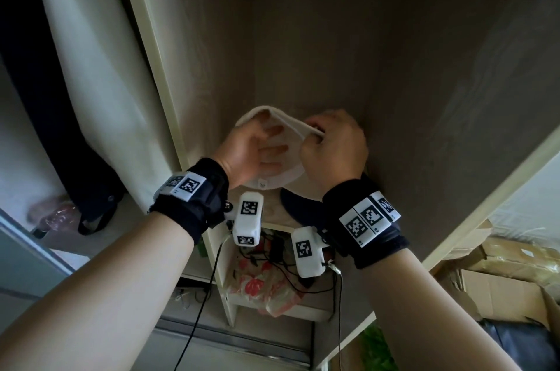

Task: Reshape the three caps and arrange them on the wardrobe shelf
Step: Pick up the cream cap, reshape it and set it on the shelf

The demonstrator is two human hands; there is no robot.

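Observation:
A white cap (285,170) is held up inside the wardrobe compartment, its hollow side turned towards me. My left hand (251,152) is inside the cap with the fingers spread against the lining. My right hand (333,146) pinches the cap's upper right rim between thumb and fingers. Below them, a dark navy cap (300,208) lies on the wardrobe shelf (278,220), partly hidden behind my right wrist. A third cap is not visible.
The wardrobe's cream side panel (157,73) rises at the left, with dark clothes (36,67) hanging beyond it. A lower shelf holds a floral bag (260,285) and black cables. Cardboard boxes (500,279) stand at the right.

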